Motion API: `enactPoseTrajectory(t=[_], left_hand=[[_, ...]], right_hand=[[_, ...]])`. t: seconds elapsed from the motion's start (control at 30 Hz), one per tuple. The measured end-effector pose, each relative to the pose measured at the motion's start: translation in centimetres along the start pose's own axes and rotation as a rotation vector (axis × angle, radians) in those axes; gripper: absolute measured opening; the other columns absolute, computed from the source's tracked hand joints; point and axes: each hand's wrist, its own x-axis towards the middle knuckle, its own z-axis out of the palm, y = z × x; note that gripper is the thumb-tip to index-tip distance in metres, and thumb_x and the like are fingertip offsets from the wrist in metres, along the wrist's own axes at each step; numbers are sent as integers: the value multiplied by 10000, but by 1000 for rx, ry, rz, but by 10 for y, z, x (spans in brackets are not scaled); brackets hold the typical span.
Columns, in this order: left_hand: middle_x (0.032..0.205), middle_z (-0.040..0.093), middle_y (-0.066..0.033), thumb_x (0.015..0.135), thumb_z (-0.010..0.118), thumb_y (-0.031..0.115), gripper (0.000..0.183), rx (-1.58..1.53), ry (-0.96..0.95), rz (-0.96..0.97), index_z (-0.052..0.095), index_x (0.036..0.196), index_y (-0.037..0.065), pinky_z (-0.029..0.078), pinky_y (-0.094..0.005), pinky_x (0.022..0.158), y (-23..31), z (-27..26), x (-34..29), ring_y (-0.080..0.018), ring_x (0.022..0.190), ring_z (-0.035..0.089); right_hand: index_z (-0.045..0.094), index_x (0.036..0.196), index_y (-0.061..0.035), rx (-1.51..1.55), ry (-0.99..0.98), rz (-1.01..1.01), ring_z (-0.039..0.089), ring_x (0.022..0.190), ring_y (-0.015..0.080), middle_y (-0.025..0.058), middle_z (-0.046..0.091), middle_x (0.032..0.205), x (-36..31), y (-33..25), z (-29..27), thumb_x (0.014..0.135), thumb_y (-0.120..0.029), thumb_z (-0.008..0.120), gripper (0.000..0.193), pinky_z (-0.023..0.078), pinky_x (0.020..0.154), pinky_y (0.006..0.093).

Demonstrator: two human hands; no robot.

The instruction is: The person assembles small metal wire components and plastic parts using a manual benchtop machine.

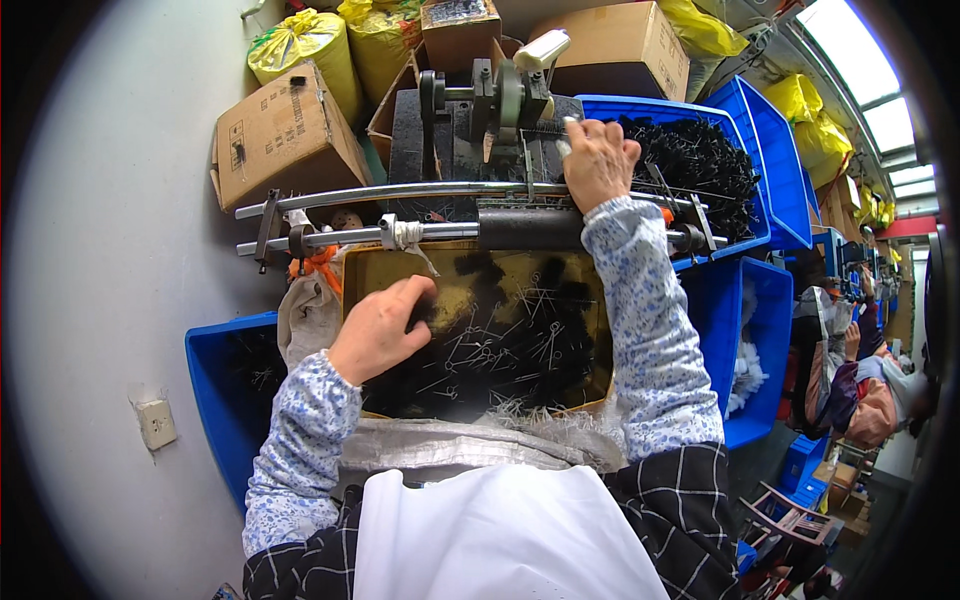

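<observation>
My left hand (385, 325) hovers over the near left part of a yellowish metal tray (355, 290), its fingers curled toward the thumb. Dark bristles show by its fingertips, but I cannot tell whether they are held or lie behind. In the tray is a heap of small black brushes (520, 350) with thin looped wire stems. My right hand (598, 165) reaches over the metal rails to the right side of a small bench machine (500, 110) with a wheel. Its fingers are bent, white wrapping shows at one fingertip, and what they pinch is hidden.
Two steel rails (350, 192) cross before the machine. A blue bin (740, 110) of black brushes stands at the right, another blue bin (225, 375) at the left by the wall. Cardboard boxes (290, 135) and yellow sacks (305, 55) are behind. Another person (870, 395) sits far right.
</observation>
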Motion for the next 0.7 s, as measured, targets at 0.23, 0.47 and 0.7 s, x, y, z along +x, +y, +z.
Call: enactPoseTrajectory(t=[0.23,0.47,0.7], left_hand=[[896,523,-84,718,564,-1,273,-162,62,-80,513,985,17,469,-269,641,19,-35,-4,-155,710,563],[934,509,-86,745,559,-22,221,-149,143,14,532,964,-10,476,-250,710,29,-42,1,-167,775,561],[969,522,-98,761,563,-40,216,-142,233,18,550,973,-1,471,-256,746,25,-44,-2,-186,863,552]], right_hand=[[566,1101,-59,125,-47,112,541,965,264,112,608,1016,-8,-3,8,771,-225,580,369,391,788,421],[565,1045,-55,114,-87,83,543,967,243,80,608,983,0,-52,8,774,-193,558,304,394,769,415],[582,1067,-75,67,-83,98,544,976,233,76,614,1011,-8,-10,-1,765,-218,577,334,370,786,411]])
